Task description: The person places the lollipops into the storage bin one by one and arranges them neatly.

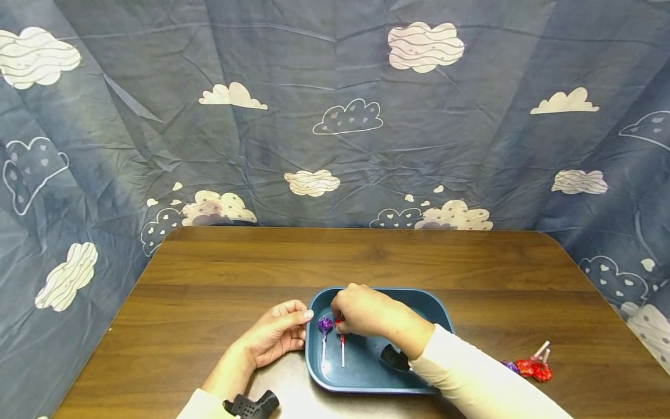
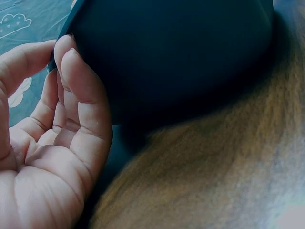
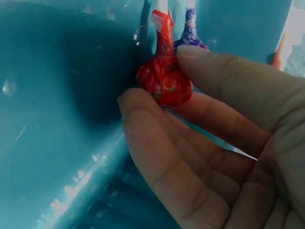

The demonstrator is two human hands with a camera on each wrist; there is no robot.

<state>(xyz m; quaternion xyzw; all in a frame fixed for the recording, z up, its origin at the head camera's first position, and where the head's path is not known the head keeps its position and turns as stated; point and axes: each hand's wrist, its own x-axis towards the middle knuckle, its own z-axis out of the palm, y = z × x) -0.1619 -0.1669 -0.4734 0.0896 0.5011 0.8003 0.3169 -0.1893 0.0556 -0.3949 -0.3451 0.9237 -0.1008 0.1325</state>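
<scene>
My right hand [image 1: 366, 311] reaches into the blue tray [image 1: 377, 389] and holds a red-wrapped lollipop [image 3: 164, 81] by its candy head, thumb on one side and fingers on the other. The lollipop's white stick points toward the tray's near side in the head view. Just left of it lies a purple-wrapped lollipop [image 1: 325, 325], partly hidden behind the red one in the right wrist view. At the tray's left wall, my left hand [image 1: 277, 334] pinches the rim between thumb and fingers, as the left wrist view [image 2: 66, 109] shows from below.
Several more lollipops, red [image 1: 541, 371] and purple [image 1: 509, 365], lie on the wooden table [image 1: 235, 256] to the right, partly behind my right sleeve [image 1: 471, 372]. A dark cloth with cloud prints [image 1: 314, 145] hangs behind the table.
</scene>
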